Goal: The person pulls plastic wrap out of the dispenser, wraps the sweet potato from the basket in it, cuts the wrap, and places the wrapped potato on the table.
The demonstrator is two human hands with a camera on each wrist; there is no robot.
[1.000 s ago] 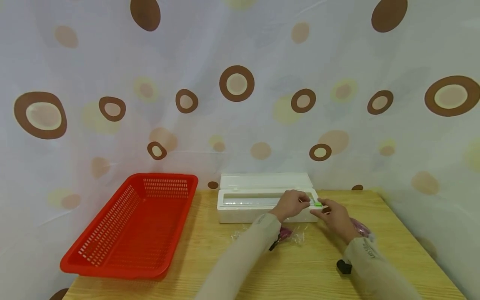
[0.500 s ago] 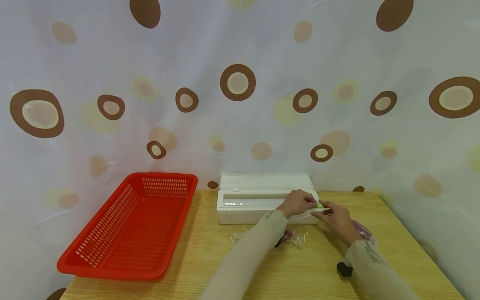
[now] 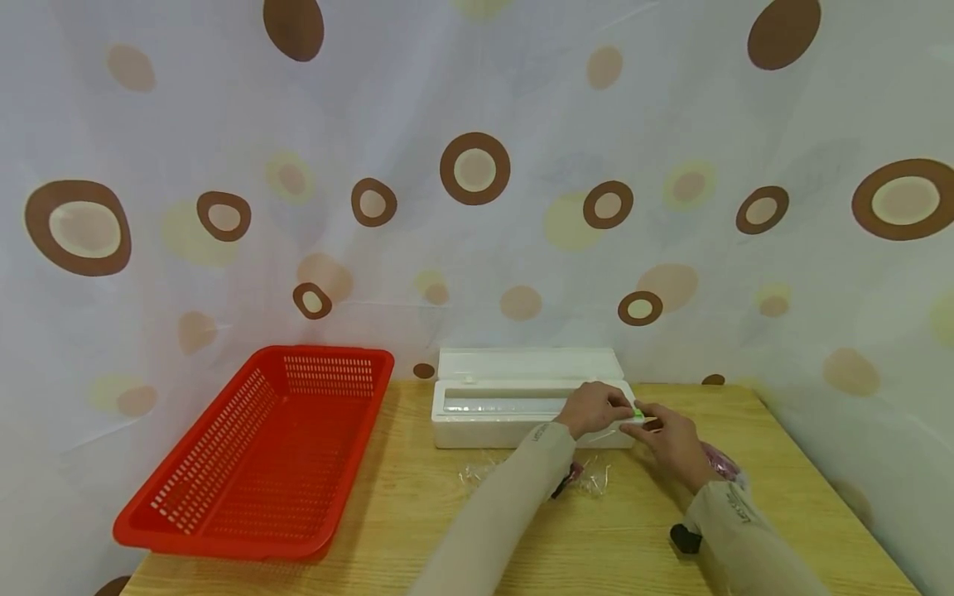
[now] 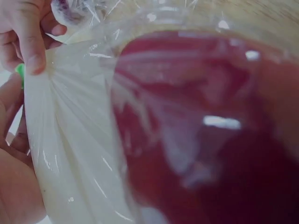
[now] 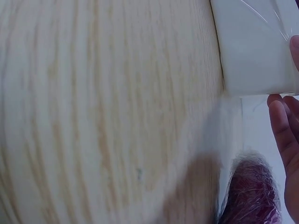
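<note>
A white cling film dispenser (image 3: 484, 433) stands at the back of the table, lid raised, with a roll of film in its slot. My left hand (image 3: 594, 410) reaches over its right end and pinches the small green slider (image 4: 19, 71). My right hand (image 3: 673, 443) grips the dispenser's right front corner, its thumb pressing the film (image 4: 79, 107) that hangs wrinkled over the front. Fingers (image 5: 280, 126) of that hand lie against the end face. Below my left wrist lies a glossy dark-red thing (image 4: 187, 116) under clear film, partly hidden by the sleeve in the head view.
A red plastic basket (image 3: 328, 530) stands on the left of the wooden table (image 3: 417, 497). A purplish film-wrapped thing (image 3: 720, 460) lies beside my right wrist. A small black object (image 3: 686, 539) shows at the right sleeve. Behind the table hangs a dotted curtain (image 3: 477, 257).
My left hand has moved a little to the right, onto the green slider, closer to my right hand. The right hand stays at the dispenser's corner.
</note>
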